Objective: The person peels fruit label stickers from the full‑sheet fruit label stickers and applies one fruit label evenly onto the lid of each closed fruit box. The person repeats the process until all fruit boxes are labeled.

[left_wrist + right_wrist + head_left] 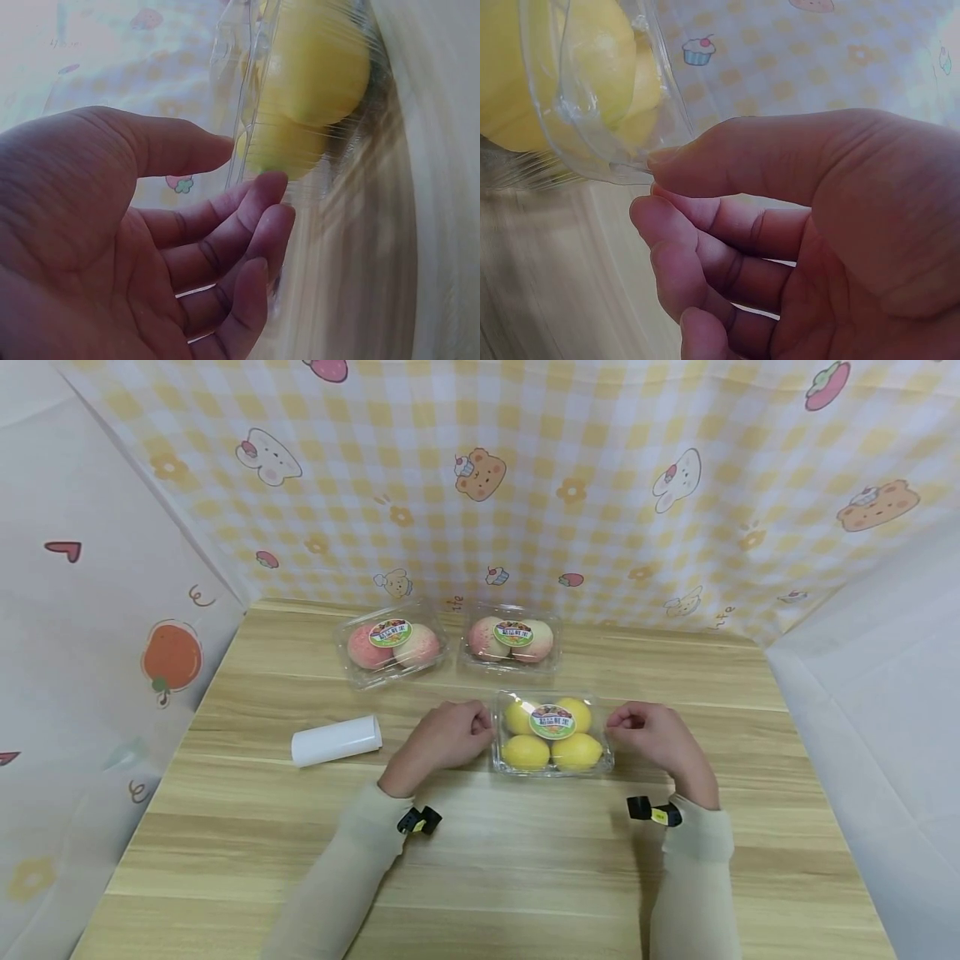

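A clear plastic box (pixel 555 772) with several yellow lemons (pixel 525 752) inside and a round printed label (pixel 552 722) on its lid lies flat on the table, between both hands. My left hand (pixel 447 737) holds the box's left edge, the thumb at the rim and curled fingers below it. At the opposite edge, my right hand (pixel 660 739) pinches the rim between thumb and index finger, as the right wrist view (pixel 780 217) shows. The lid looks closed. In the left wrist view the lemons (pixel 315 67) show through the ribbed side wall.
Behind stand two clear boxes of pink and cream peaches, one at left (pixel 370 647) and one nearer the middle (pixel 489 639). A white roll (pixel 336 741) lies left of my left hand. A checked cloth (pixel 570 527) hangs along the wooden table's (pixel 510 877) back edge.
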A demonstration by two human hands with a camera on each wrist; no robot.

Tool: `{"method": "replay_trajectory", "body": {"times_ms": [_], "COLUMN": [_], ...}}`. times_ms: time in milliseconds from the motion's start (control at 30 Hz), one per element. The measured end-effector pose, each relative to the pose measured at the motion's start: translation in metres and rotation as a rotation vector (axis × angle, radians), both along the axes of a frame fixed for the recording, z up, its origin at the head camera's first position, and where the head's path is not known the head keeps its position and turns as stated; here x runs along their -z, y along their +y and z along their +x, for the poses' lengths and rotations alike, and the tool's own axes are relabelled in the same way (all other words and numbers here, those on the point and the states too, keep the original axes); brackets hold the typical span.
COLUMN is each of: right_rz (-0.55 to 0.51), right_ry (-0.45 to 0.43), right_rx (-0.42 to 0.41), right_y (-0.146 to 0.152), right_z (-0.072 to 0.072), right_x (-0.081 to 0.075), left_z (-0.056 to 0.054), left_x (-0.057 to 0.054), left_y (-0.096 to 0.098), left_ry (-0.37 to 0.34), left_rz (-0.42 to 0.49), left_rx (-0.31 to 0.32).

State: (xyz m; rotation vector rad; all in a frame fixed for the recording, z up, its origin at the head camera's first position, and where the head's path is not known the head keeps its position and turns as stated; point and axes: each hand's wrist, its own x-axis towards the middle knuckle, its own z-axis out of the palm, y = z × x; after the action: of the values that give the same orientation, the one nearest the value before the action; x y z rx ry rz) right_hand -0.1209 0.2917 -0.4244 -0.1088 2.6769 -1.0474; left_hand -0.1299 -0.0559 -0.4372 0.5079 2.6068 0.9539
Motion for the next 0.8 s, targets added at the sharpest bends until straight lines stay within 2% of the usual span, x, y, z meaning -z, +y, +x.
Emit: {"method": "replay_trajectory", "body": {"times_ms": [267, 800], "right_rz": [0.008, 0.008], "right_ry": [0.003, -0.023], "right_rx": [0.007, 0.036], "right_y": [0.008, 0.024], "right_z": [0.001, 0.005], "right_x": [-0.001, -0.003], "left_z": [0.003, 0.009], "left_x": [0.002, 0.004], "left_y": [0.008, 0.021], "left_ry": [0.014, 0.011], "left_rz": [0.022, 0.036], "left_rx": [-0.015, 0.03]}}
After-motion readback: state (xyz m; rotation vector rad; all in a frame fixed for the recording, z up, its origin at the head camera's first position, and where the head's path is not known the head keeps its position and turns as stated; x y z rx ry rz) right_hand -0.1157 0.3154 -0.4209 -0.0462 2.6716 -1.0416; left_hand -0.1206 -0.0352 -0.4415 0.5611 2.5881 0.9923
